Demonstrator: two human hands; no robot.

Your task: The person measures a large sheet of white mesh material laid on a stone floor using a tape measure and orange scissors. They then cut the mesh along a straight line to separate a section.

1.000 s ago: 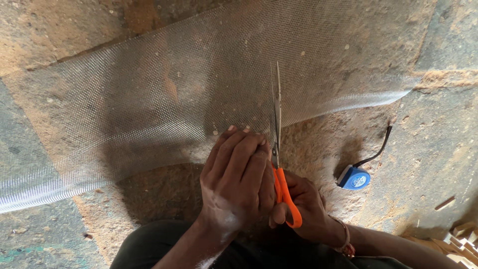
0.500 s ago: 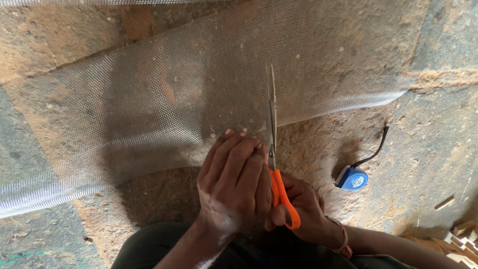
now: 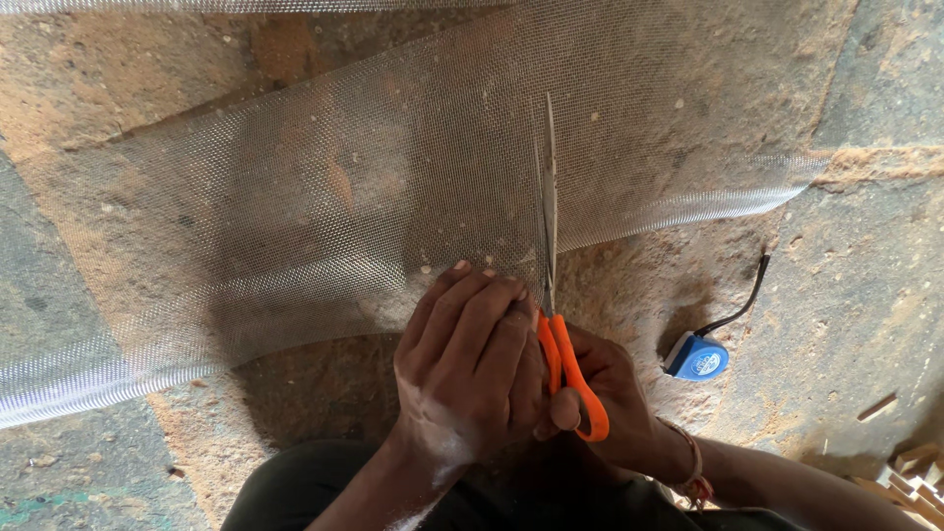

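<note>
A wide strip of fine grey wire mesh [image 3: 324, 197] lies across the dusty floor, curling up at its near edge. My right hand [image 3: 605, 398] grips orange-handled scissors [image 3: 562, 359] whose long steel blades point away from me and lie in the mesh, slightly parted. My left hand [image 3: 472, 369] presses down on the near edge of the mesh just left of the blades, fingers together and touching the scissor handles.
A small blue tape measure [image 3: 696, 356] with a black strap lies on the floor to the right of my hands. Wood offcuts [image 3: 910, 472] sit at the lower right corner. Sawdust covers the stone floor [image 3: 865, 256].
The scissors and both hands have shifted slightly left and down in view, and the blades reach farther into the mesh. The mesh fills more of the upper view.
</note>
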